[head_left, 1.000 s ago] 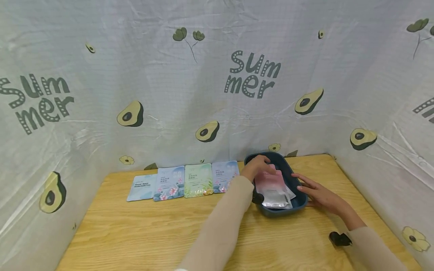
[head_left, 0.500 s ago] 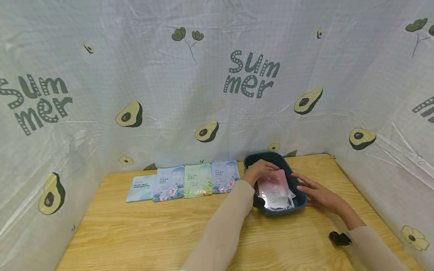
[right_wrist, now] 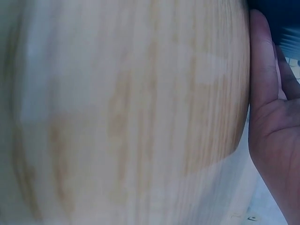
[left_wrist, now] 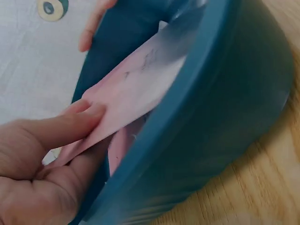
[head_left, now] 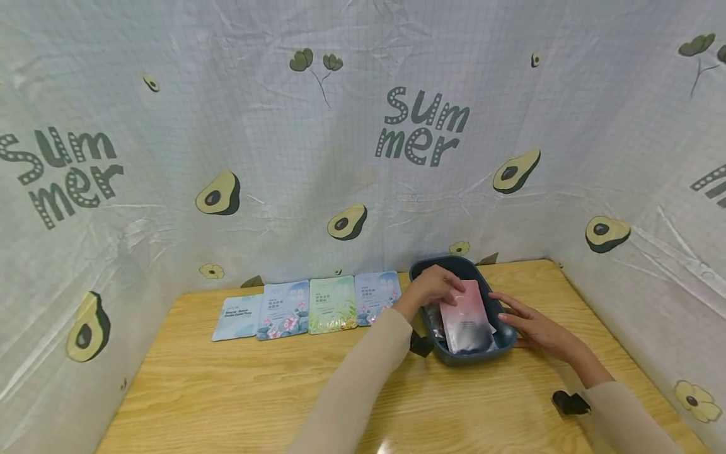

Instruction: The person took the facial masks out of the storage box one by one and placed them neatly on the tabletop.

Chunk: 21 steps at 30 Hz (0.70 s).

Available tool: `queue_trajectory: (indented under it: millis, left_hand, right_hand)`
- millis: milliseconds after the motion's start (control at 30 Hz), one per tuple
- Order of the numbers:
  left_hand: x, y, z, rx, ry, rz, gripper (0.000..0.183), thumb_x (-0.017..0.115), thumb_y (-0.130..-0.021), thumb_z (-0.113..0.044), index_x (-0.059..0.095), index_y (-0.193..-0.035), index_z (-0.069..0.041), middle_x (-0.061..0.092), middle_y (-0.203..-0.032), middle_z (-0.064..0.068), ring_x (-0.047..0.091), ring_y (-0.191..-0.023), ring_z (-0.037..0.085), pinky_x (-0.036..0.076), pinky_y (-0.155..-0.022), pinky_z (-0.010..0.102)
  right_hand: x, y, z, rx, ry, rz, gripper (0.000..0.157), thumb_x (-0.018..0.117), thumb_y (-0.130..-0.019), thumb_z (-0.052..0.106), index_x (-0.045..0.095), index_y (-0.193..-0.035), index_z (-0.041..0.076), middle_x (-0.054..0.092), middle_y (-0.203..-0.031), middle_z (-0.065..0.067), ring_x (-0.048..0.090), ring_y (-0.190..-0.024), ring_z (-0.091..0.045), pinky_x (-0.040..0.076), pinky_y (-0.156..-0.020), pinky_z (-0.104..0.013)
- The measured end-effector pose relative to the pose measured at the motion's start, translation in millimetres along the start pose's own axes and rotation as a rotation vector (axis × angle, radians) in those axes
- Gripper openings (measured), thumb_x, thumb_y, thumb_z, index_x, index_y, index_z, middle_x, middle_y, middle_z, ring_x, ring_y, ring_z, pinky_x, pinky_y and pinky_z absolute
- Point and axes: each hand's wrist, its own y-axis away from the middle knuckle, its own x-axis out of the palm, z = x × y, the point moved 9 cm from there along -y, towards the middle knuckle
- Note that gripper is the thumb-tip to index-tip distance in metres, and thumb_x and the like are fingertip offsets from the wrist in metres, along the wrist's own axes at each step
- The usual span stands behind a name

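My left hand (head_left: 433,289) pinches a flat pink sachet (head_left: 466,318) by its upper end, thumb on top and fingers beneath, as the left wrist view shows. The sachet fades to silver at its lower end and lies tilted inside a dark blue plastic basket (left_wrist: 229,89). Under it are more packets, one of them pink (left_wrist: 120,149), mostly hidden. On the basket's right side my right hand (head_left: 539,328) rests with fairly straight fingers against the outer wall and rim.
Left of the basket, a row of flat packets lies on the wooden table (head_left: 255,391): a plain light blue one (head_left: 237,316), a blue floral one (head_left: 283,309), a green one (head_left: 333,304) and another blue floral one (head_left: 377,295). A printed cloth (head_left: 283,157) hangs behind.
The left hand has taken hold of the pink sachet and shifted it slightly right within the basket, baring darker packets at the left. The right hand has stayed against the basket.
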Motion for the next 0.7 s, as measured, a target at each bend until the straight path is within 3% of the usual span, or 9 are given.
queue_trajectory:
  millis: [133, 267, 367, 567, 700]
  left_hand:
    - [-9.4, -0.2, -3.0, 0.057, 0.125, -0.133, 0.022, 0.082, -0.079, 0.006, 0.082, -0.098, -0.006, 0.073, -0.091, 0.003, 0.061, -0.069, 0.011, 0.053, -0.062, 0.025]
    - [-9.0, 5.0, -2.4, 0.091, 0.255, -0.194, 0.018, 0.079, -0.085, 0.001, 0.081, -0.102, -0.004, 0.077, -0.094, 0.007, 0.07, -0.076, 0.014, 0.057, -0.066, 0.027]
    - [-1.6, 11.5, 0.4, 0.083, 0.29, -0.17, 0.025, 0.077, -0.086, 0.004, 0.08, -0.11, -0.004, 0.076, -0.108, 0.01, 0.068, -0.076, 0.011, 0.058, -0.068, 0.026]
    - [17.3, 23.3, 1.7, 0.039, 0.273, -0.027, 0.067, 0.071, -0.081, 0.02, 0.065, -0.139, -0.014, 0.057, -0.145, 0.009, 0.047, -0.062, 0.015, 0.048, -0.059, 0.029]
    - [19.1, 27.6, 3.2, 0.054, 0.224, -0.012, 0.077, 0.068, -0.083, 0.022, 0.058, -0.147, -0.02, 0.05, -0.152, 0.003, 0.052, -0.079, 0.012, 0.046, -0.061, 0.03]
  right_hand:
    - [0.3, 0, 0, 0.0, -0.012, 0.003, 0.064, 0.046, -0.11, 0.035, 0.013, -0.164, 0.026, 0.002, -0.167, -0.019, 0.03, -0.14, -0.04, 0.054, -0.096, -0.044]
    - [1.1, 0, 0, 0.0, -0.009, -0.005, 0.065, 0.046, -0.11, 0.036, 0.012, -0.165, 0.026, 0.0, -0.168, -0.019, 0.029, -0.142, -0.041, 0.054, -0.096, -0.045]
    - [2.7, 1, 0, -0.002, -0.004, -0.001, 0.065, 0.045, -0.11, 0.036, 0.011, -0.165, 0.026, 0.0, -0.168, -0.02, 0.029, -0.142, -0.042, 0.054, -0.096, -0.045]
    - [3.1, 4, 3, -0.015, -0.008, 0.001, 0.064, 0.046, -0.11, 0.033, 0.013, -0.165, 0.025, 0.006, -0.166, -0.02, 0.041, -0.133, -0.032, 0.054, -0.093, -0.04]
    - [5.6, 4, 5, -0.015, 0.004, 0.01, 0.064, 0.045, -0.11, 0.033, 0.012, -0.165, 0.024, 0.005, -0.166, -0.021, 0.036, -0.137, -0.036, 0.054, -0.093, -0.041]
